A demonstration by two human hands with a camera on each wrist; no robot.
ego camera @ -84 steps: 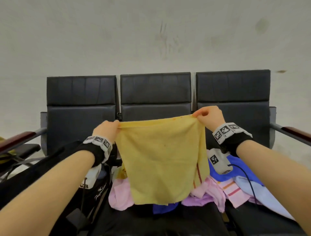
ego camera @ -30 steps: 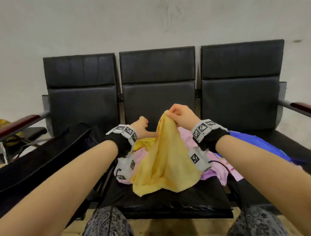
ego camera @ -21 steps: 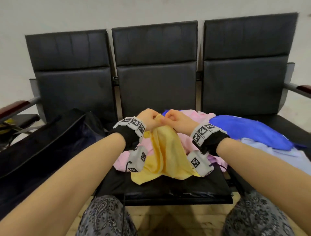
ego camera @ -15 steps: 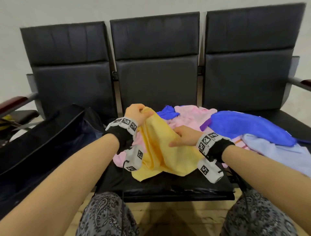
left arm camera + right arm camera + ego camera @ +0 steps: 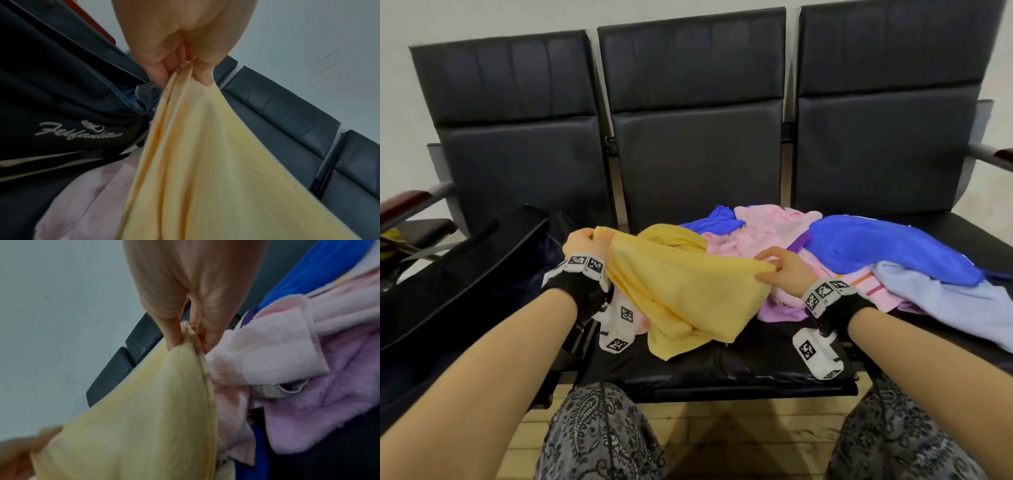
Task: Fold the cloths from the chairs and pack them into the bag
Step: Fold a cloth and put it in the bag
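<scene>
- While my left hand (image 5: 585,241) pinches one end of the yellow cloth (image 5: 681,284) between thumb and fingers (image 5: 162,71), my right hand (image 5: 779,270) pinches the opposite end the same way, so the cloth hangs stretched between them above the middle seat (image 5: 722,366).
- The left-wrist view shows several edges gathered in my pinch; I judge the cloth is already doubled once, and the step in hand is the next fold.
- To do it well, I should keep both pinches right at the corners and hold the top edge taut and level, so the layers below line up instead of twisting.
- The lower part sags and bunches onto the seat front; I would lift a little so it hangs free before bringing my hands together.
- Just behind my right hand lies the pile of loose cloths (image 5: 784,226), pink, purple, blue and pale blue, spread across the middle and right seats. The pink one touches my fingers in the right-wrist view, so I must take care not to catch it in the pinch.
- The black bag (image 5: 458,274) stands open just beside my left hand, on the left seat; the folded cloth should only need a short swing that way.
- I cannot tell how much is already in the bag.
</scene>
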